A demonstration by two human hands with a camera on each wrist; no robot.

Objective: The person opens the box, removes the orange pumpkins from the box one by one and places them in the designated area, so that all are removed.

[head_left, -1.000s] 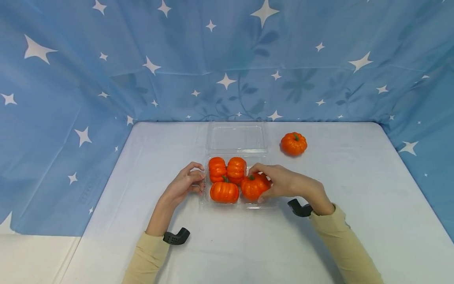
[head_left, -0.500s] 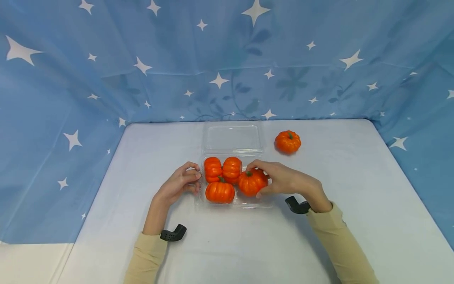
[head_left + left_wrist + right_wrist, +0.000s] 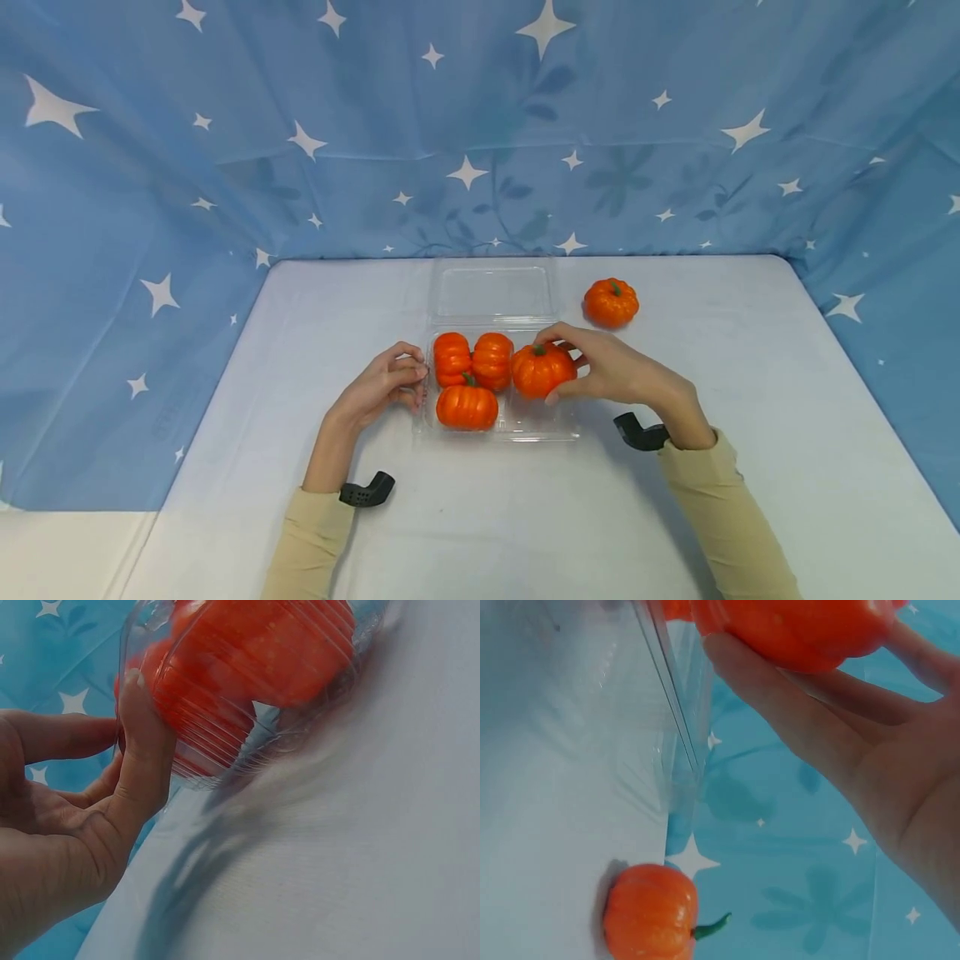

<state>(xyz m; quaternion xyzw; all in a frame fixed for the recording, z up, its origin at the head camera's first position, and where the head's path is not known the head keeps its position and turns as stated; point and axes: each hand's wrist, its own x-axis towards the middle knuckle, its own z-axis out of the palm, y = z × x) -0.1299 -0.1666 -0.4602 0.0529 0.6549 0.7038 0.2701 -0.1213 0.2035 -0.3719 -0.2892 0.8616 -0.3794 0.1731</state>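
Note:
In the head view, my right hand (image 3: 622,371) grips a small orange toy pumpkin (image 3: 543,372) with a green stem, fingers behind it and thumb in front. It is over the right part of a clear plastic clamshell box (image 3: 536,425). My left hand (image 3: 378,390) pinches the box's left edge; in the left wrist view the thumb (image 3: 146,742) presses on the ribbed wall. Three more pumpkins lie in the box: back left (image 3: 452,360), back middle (image 3: 492,362) and front left (image 3: 467,407), the front-left one tipped on its side.
The box's clear lid (image 3: 492,292) lies folded back behind it. Another orange pumpkin (image 3: 611,303) sits on the white tabletop (image 3: 712,333), behind and right of the box. A blue star-print curtain (image 3: 360,125) stands along the table's far edge.
My right hand has raised the pumpkin from the box's front right and shifted it back and slightly right. The left hand keeps its hold on the box's edge. The head view has swayed slightly.

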